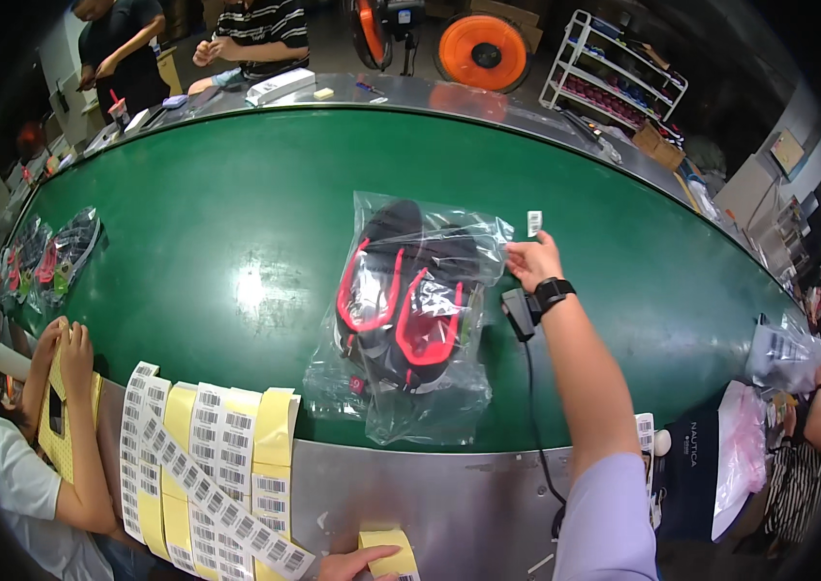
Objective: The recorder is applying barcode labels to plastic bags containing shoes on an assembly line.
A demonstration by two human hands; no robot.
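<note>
Green conveyor belt (216, 242), bagged shoes (405, 300); right hand (534, 261) fingers pinching barcode sticker (534, 223); left hand (352, 562) gripping yellow roll (389, 552).

a wide green belt (236, 194) curves across the scene, edged near and far by a grey metal tabletop (449, 504). in the middle of the belt lies a clear plastic bag (401, 320) holding a pair of black shoes with red trim. at the far left lies another bagged pair (61, 254). strips of barcode labels (207, 465) on yellow backing hang over the near edge at left. a white box (279, 85) lies on the far rim.
</note>
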